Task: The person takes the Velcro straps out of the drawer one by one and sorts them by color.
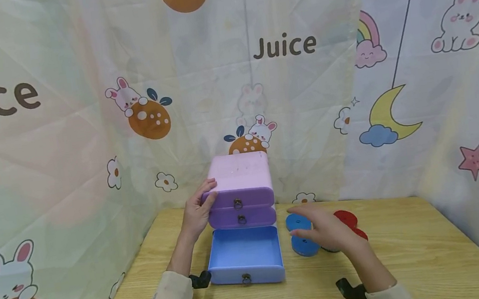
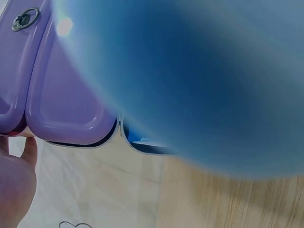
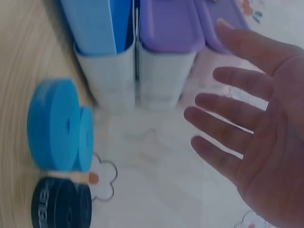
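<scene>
A small drawer cabinet (image 1: 242,169) with a pink top stands on the table. Its upper two drawer fronts are purple. The blue bottom drawer (image 1: 247,247) is pulled out, and its bare floor shows. At the cabinet's upper left corner my left hand (image 1: 196,216) grips the edge, thumb beside the top purple drawer (image 2: 12,61). My right hand (image 1: 327,226) holds nothing; its fingers are spread in the right wrist view. In the head view it overlaps two blue disc-shaped rolls (image 1: 305,245), which lie flat to the cabinet's right.
Two red rolls (image 1: 346,217) lie right of the blue ones, partly behind my right hand. Black rolls (image 3: 52,204) with pale lettering sit beside the blue rolls. Printed cloth (image 1: 295,91) hangs round the back and sides of the wooden table (image 1: 420,247).
</scene>
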Available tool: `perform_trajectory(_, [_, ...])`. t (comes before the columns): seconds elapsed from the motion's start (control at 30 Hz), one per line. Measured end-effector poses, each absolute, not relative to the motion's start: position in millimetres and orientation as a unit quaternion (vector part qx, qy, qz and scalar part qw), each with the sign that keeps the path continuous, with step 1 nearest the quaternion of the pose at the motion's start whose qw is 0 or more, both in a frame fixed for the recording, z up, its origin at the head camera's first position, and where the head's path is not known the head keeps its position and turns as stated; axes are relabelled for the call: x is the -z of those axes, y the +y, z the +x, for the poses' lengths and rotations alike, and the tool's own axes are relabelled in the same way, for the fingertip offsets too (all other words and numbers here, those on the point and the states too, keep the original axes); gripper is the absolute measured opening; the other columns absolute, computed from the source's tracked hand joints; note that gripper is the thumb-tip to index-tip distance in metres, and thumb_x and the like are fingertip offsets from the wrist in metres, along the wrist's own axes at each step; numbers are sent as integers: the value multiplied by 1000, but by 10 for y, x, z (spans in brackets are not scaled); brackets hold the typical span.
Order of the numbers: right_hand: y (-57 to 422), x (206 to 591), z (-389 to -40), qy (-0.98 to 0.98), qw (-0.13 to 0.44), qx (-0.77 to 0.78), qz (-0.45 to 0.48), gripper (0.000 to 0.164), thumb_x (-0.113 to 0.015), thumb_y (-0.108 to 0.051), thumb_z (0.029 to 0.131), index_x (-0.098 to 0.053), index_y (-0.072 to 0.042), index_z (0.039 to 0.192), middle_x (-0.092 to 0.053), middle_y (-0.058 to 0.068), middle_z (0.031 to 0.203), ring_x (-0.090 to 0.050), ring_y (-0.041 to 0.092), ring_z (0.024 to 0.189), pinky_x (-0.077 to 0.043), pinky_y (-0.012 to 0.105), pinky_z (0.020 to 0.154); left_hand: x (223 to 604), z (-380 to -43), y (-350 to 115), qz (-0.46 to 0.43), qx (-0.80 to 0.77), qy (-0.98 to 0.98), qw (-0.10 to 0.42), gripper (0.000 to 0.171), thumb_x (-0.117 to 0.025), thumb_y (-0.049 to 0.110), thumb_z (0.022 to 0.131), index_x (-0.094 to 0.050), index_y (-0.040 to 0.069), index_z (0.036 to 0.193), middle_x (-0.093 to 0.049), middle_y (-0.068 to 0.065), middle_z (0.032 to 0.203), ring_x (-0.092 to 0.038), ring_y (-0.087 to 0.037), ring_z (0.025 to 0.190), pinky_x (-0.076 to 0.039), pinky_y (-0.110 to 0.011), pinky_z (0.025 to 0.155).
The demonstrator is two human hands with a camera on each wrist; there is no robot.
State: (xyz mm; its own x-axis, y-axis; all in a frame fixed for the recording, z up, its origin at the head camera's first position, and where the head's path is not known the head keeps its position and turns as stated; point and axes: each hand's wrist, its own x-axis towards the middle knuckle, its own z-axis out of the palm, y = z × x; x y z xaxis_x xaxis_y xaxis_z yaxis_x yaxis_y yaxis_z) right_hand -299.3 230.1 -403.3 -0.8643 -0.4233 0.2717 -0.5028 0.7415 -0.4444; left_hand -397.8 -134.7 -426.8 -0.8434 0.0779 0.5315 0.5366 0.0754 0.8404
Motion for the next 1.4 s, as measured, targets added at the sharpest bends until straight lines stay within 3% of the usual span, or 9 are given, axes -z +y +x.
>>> perform_trajectory(0.13, [2192,4031,-2977,-922,62,-275,267,67,-74,-49,95,-55,-17,151,-57,5,153,-51,34,143,-48,61,112,4269,-3980,-1341,-213,643,-714,177,40,-66,35,103,-67,21,140,-52,5,158,-35,-20,156,-31,-51,127])
perform_trajectory(0.37, [2026,4071,-2966,-902,67,-276,326,64,-73,-38,98,-53,-11,152,-58,7,152,-55,34,141,-49,59,111,4268,-3982,-1336,-212,643,-714,180,40,-67,35,102,-67,21,140,-52,4,158,-35,-19,156,-30,-52,127])
perform_trajectory(0.87, [1687,4136,-2856,-891,44,-268,364,61,-72,-42,98,-55,-19,152,-56,0,154,-50,30,145,-47,58,113,4261,-3967,-1340,-209,643,-715,178,42,-67,38,102,-66,22,140,-51,5,158,-34,-21,157,-30,-53,126])
perform_trajectory(1.07, [1523,4217,-2836,-887,33,-233,398,57,-69,-46,100,-56,-21,150,-60,-1,148,-58,23,137,-54,49,108,4266,-3974,-1342,-207,647,-712,178,40,-67,35,103,-67,20,140,-52,4,158,-34,-19,157,-29,-51,127])
perform_trajectory(1.27, [1417,4266,-2786,-883,12,-239,405,54,-69,-40,101,-57,-21,149,-60,-2,148,-58,21,135,-55,45,106,4275,-3991,-1344,-213,650,-708,176,39,-66,31,103,-66,17,140,-51,2,159,-34,-19,157,-29,-50,128])
perform_trajectory(1.4, [1334,4292,-2748,-863,7,-265,431,51,-70,-36,101,-58,-20,147,-67,1,137,-65,20,125,-58,36,100,4273,-3991,-1347,-214,648,-709,179,40,-67,33,103,-66,18,140,-52,3,158,-34,-20,156,-30,-50,127])
